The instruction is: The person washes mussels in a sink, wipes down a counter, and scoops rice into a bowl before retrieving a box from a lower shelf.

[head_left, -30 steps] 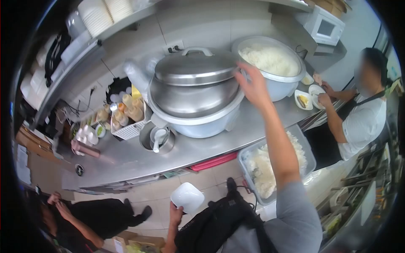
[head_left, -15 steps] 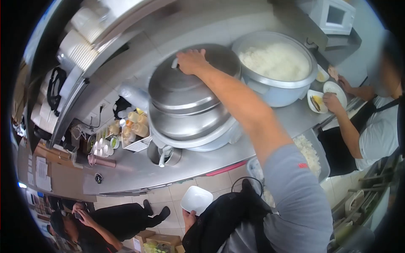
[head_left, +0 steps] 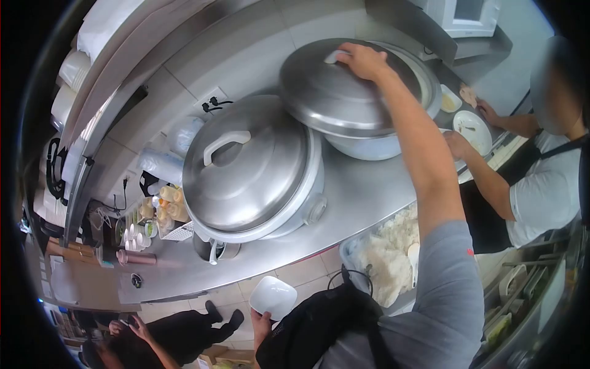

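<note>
My right hand (head_left: 362, 60) grips the pale handle of a large domed metal lid (head_left: 332, 92). That lid lies over most of the right rice cooker (head_left: 369, 147), leaving part of the cooker's rim uncovered on the right side. The rice inside is hidden. Low in front of me, my left hand (head_left: 263, 320) holds a white square bowl (head_left: 273, 297) by its edge; nothing shows inside it. Another rice cooker (head_left: 289, 230) stands to the left, covered by its own lid (head_left: 252, 178) with a white handle.
A tub of rice (head_left: 387, 258) sits below the counter edge. On the right, a co-worker (head_left: 522, 178) handles a white plate (head_left: 472, 132). Squeeze bottles (head_left: 172, 203) and a metal pot (head_left: 227, 251) stand left of the cookers. Another person (head_left: 166, 332) is at lower left.
My right hand has carried the upper lid rightward from the left cooker onto the right one, covering its steaming rice. The left cooker's lid is now fully exposed. My left hand still holds the bowl.
</note>
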`<action>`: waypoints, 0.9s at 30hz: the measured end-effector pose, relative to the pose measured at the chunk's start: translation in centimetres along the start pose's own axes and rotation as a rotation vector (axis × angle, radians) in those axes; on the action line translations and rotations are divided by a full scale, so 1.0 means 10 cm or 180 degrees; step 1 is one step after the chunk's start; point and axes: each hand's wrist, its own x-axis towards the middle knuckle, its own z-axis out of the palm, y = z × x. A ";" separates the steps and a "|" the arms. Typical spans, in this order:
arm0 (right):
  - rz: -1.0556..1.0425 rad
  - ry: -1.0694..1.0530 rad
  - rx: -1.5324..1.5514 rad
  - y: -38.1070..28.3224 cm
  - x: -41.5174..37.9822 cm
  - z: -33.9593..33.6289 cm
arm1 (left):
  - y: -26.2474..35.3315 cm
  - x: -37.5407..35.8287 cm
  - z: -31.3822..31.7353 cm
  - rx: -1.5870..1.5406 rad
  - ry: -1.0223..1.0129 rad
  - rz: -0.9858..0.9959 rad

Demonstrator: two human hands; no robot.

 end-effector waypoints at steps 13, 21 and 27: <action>0.0475 0.0214 -0.0689 0.65 0.43 0.28 | 0.14 -0.07 0.22 0.0024 0.0287 -0.0274; 0.0298 0.0525 -0.0767 0.48 0.27 0.21 | -0.02 -0.20 0.13 -0.0216 0.0258 -0.0306; 0.0262 0.0489 -0.0712 0.51 0.22 0.27 | -0.17 -0.36 0.05 -0.0420 0.0535 -0.0407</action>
